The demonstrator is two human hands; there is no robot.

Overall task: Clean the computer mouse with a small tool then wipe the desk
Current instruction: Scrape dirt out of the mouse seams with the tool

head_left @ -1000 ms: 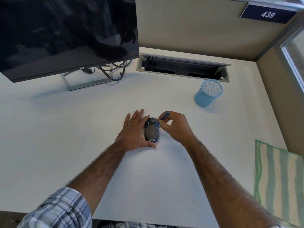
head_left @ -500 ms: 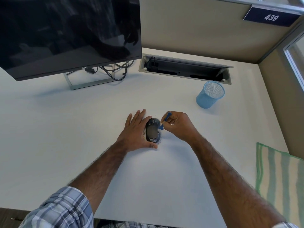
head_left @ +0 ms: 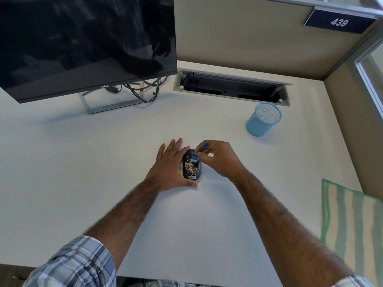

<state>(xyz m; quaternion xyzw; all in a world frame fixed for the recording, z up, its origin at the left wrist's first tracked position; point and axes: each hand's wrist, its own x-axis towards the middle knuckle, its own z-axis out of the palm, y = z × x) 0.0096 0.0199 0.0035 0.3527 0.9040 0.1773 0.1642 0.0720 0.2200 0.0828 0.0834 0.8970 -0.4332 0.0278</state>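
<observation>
Mouse (head_left: 191,166) is lying on the desk (head_left: 87,162), speckled with pale debris, its long axis running away from the person. The left hand (head_left: 169,165) is bracing its left side with straight fingers. The right hand (head_left: 217,159) is pinching a small blue tool (head_left: 198,153), its tip touching the mouse's far end from the right. The tip's shape is hard to make out. The striped cloth (head_left: 350,224), well to the right, is running out of frame.
</observation>
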